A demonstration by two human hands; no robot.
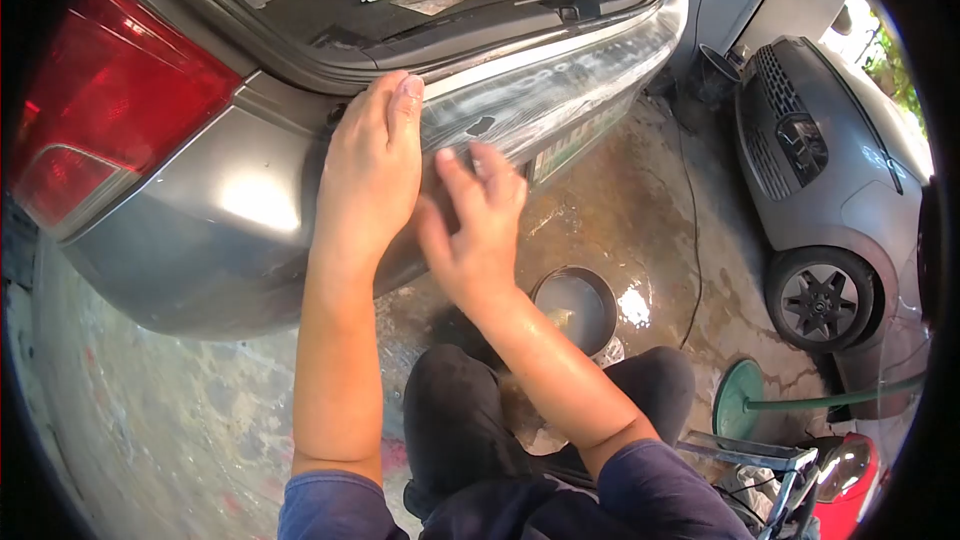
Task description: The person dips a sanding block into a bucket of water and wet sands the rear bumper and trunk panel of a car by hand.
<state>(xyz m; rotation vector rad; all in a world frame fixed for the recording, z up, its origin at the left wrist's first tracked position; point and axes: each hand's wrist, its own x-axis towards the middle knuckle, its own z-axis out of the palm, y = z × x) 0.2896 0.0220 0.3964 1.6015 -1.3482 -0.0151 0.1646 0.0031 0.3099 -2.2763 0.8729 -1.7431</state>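
head view: the left hand (372,160) is held straight-fingered over the bumper (540,95), whether gripping cannot be told; the right hand (480,230) is loosely spread, seemingly empty.

rear bumper (285,250): grey, fixed in place, curving around the corner and stretching along just below the open trunk (340,15).
near corner (180,250): smooth, glossy dark silver, with a bright white glare on its rounded side.
scuffed stretch (570,90): matte and uneven, pale grey clouded with whitish streaks, running along the bumper's upper face.
dark patch (481,126): small, irregular in outline, set within the pale streaked area.
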